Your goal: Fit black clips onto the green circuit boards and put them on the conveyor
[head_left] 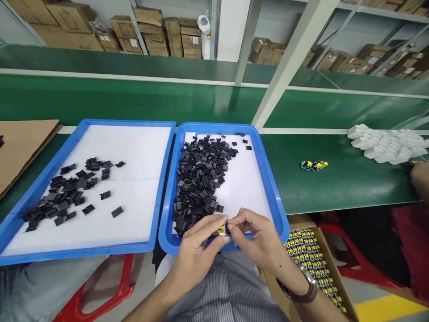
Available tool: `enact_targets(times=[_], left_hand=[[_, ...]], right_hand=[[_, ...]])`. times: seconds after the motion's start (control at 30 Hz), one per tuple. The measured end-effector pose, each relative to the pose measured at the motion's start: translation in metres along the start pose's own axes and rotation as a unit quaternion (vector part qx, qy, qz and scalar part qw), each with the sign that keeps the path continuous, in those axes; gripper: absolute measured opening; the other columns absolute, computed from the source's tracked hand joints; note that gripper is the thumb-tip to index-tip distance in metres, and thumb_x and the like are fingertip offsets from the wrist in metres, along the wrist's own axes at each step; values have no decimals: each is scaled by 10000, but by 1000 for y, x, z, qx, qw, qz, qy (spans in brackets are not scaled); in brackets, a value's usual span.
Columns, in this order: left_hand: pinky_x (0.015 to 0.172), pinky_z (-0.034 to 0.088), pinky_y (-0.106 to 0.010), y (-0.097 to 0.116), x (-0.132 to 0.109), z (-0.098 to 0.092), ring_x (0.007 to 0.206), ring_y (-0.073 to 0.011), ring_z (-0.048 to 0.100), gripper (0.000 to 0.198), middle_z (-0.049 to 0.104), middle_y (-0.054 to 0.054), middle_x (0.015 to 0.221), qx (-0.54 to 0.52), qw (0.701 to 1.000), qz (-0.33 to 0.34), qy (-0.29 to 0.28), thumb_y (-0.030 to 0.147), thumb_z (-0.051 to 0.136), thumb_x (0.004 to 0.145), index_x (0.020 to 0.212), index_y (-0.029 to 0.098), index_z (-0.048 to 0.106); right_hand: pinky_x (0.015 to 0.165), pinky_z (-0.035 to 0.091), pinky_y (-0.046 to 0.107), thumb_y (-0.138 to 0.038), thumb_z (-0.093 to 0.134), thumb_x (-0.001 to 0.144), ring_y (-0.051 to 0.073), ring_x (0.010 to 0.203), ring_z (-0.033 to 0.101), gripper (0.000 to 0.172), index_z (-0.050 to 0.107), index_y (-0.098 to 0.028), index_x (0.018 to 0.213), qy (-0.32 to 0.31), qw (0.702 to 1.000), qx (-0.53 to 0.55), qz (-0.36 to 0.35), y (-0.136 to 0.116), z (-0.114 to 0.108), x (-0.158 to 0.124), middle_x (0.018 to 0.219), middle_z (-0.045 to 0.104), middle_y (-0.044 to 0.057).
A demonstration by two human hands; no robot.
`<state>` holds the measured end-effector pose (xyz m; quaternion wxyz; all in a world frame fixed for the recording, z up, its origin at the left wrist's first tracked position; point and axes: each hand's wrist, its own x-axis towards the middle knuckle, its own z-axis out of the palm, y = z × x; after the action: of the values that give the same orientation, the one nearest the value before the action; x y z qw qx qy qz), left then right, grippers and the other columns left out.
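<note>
Over the near edge of the right-hand blue tray (273,192), my two hands meet. My left hand (201,239) pinches a small part with yellow and white on it (221,230) between thumb and fingers. Against its right side, my right hand (256,235) closes thumb and forefinger on a small black piece (227,227), mostly covered by the fingertips. A heap of small flat black pieces (201,174) fills the left side of that tray, with a few loose at its upper right.
Another blue tray (129,123) with fewer black pieces stands left. Two yellow-and-black parts (314,166) and white plastic pieces (389,143) lie on the green bench (301,197). A carton (313,264) of yellow-topped parts sits below right. Another person's hand (420,179) shows far right.
</note>
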<state>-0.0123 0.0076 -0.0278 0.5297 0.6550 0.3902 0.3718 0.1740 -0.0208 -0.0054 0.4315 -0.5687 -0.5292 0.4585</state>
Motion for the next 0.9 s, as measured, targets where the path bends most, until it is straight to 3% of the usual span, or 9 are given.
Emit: enact_targets(times=[0.23,0.43,0.57,0.67,0.8,0.9], left_hand=[[1042,576,-384,2,1,4,1185,-228,681,360,705,-51,1289,55,998,23,-10,236,704,969,1317,324,713],[1015,577,-363,0,-1,5,1160,-212,678,393,696,-51,1261,59,997,56,-6,205,692,978,1348,336,692],[948,596,-331,1,0,2,1083,-199,695,422,706,-50,1186,46,996,71,-10,190,724,952,1347,334,696],[936,606,-300,3,3,0,1075,-191,710,387,717,-37,1166,17,999,34,-22,204,758,925,1288,334,733],[914,633,-294,6,5,0,1118,-203,719,369,672,-54,1327,-20,999,-21,-28,205,713,945,1292,329,729],[910,638,-300,6,4,0,1076,-196,736,357,680,-49,1316,-51,997,-52,-29,211,707,951,1290,325,720]], right_hand=[[574,542,245,-217,656,936,121,608,634,79,691,-191,870,1,999,46,-1,9,-4,0,758,667,-2],[664,562,269,-202,632,960,140,716,644,91,708,-209,910,41,997,-33,-62,9,-2,-9,808,648,7],[571,575,268,-323,687,954,129,590,663,151,693,-191,882,-23,995,94,18,9,-5,-4,755,668,-1],[563,591,273,-380,742,921,130,562,674,208,696,-184,868,-32,985,166,40,12,-5,0,733,679,-5],[612,595,253,-301,733,937,119,615,683,111,735,-201,985,5,989,145,11,15,-4,-2,778,687,-7],[674,612,272,-248,696,964,135,697,709,102,739,-215,1051,2,994,108,-15,13,-5,-5,866,721,19]])
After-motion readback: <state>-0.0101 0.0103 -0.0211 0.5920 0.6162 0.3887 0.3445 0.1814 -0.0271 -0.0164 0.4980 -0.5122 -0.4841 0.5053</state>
